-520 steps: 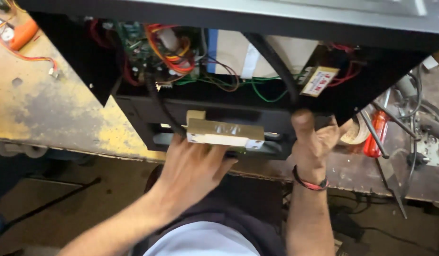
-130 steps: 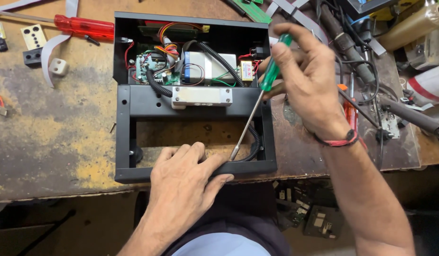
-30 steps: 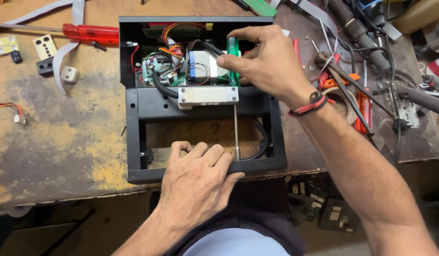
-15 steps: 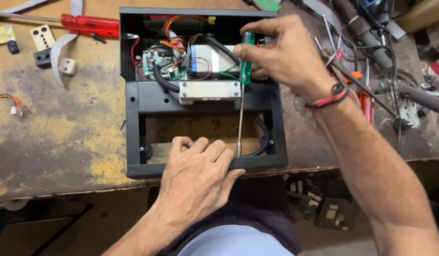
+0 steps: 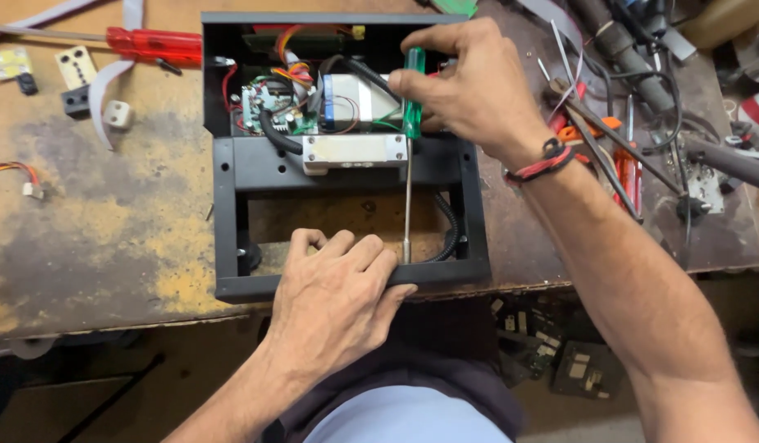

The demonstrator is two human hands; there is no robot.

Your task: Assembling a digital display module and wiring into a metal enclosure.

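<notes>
On the worn wooden workbench [image 5: 92,221], a black metal enclosure [image 5: 232,176] lay open, its far half packed with a green circuit board [image 5: 268,107], coloured wires [image 5: 293,70] and a silver block [image 5: 355,150] fixed on the cross bar. The near half was an open frame through which the bench showed.

The right hand [image 5: 478,86] was over the far right part of the enclosure, its fingers closed round the green handle of a screwdriver [image 5: 411,90]. The thin shaft ran straight toward the near side, passing just right of the silver block, and its tip sat at the inside of the near rail, close beside the left hand. A red and black band circled the right wrist.

The left hand [image 5: 334,291] lay on the near rail of the enclosure, fingers bent and close together, their tips curled over the rail's inner edge and the palm pressing down on the rail.

To the far left, a red-handled screwdriver [image 5: 154,45] lay on the bench, with small white and black parts [image 5: 88,82] near it. To the right of the enclosure lay a heap of tools and cables [image 5: 633,123].
</notes>
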